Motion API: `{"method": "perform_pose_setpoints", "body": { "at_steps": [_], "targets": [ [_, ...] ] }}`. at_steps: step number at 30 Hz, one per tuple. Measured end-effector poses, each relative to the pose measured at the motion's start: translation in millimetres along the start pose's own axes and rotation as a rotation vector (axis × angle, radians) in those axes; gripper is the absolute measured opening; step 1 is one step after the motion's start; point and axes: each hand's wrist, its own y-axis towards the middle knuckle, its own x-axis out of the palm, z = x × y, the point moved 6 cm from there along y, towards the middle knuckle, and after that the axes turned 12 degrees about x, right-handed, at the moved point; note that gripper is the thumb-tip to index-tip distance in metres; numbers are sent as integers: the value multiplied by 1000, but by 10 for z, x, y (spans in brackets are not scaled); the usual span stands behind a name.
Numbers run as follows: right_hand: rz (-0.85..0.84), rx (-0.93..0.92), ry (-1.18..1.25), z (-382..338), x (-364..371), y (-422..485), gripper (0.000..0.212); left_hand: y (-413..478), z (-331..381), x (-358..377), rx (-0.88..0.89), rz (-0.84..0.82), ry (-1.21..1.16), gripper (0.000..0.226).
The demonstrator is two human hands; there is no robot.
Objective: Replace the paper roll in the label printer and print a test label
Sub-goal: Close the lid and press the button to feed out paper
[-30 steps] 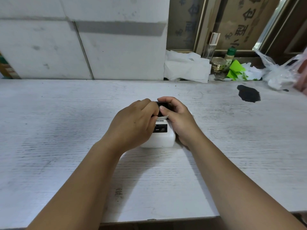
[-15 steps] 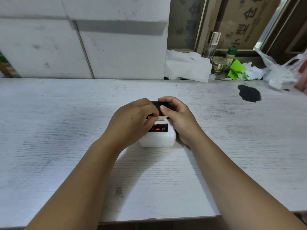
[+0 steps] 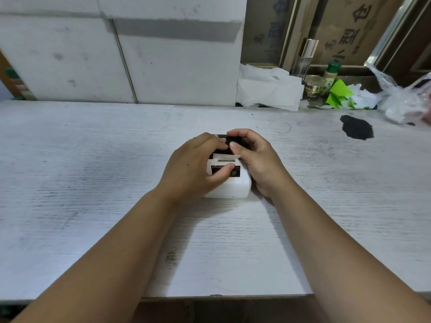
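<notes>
Mid-counter [image 3: 93, 183], the label printer [image 3: 229, 188] sits clasped from both sides: left hand [image 3: 194, 170] with thumb on its near panel, right hand [image 3: 254, 159] fingers curled over the far black lid; a label [image 3: 227, 157] pokes out between them.

label printer [image 3: 233, 190] | white body, black top | on table centre | white label [image 3: 227, 157] protruding

Printer [image 3: 235, 187] top — under hands [image 3: 193, 169]
</notes>
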Motion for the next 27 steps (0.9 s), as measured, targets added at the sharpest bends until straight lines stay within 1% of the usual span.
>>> {"method": "perform_pose_setpoints", "body": {
  "at_steps": [3, 7, 8, 12, 14, 16, 17, 19, 21, 23, 25, 27],
  "targets": [
    [37, -2, -27, 23, 7, 10, 21, -49, 5, 29, -20, 47, 10, 45],
    [69, 8, -2, 42, -14, 26, 21, -62, -38, 72, -19, 81, -50, 46],
    [94, 6, 1, 48, -22, 31, 21, -51, -53, 87, -29, 83, -71, 46],
    [295, 2, 8, 65, -92, 25, 26, -16, -130, 135, -102, 84, -177, 46],
    [313, 14, 25, 52, -103, 12, 23, -33, -215, 179, -175, 42, -303, 50],
    [264, 35, 92, 46, -99, 10, 21, -75, -315, 205, -297, -5, -520, 57],
    [226, 44, 129, 42, -85, 6, 25, -96, -341, 203, -354, -14, -629, 59],
    [142, 53, 144, 46, -53, 11, 40, -121, -362, 199, -429, -19, -768, 62],
    [31, 44, 117, 36, 16, -8, 55, -143, -372, 191, -461, -12, -816, 66],
    [-39, 35, 121, 33, 62, -23, 64, -153, -366, 177, -491, 5, -862, 69],
    [-59, 54, 163, 41, 65, -31, 70, -153, -350, 167, -514, 15, -881, 63],
    [-76, 59, 115, 37, 84, -43, 75, -143, -302, 161, -505, -3, -891, 52]
  ]
}}
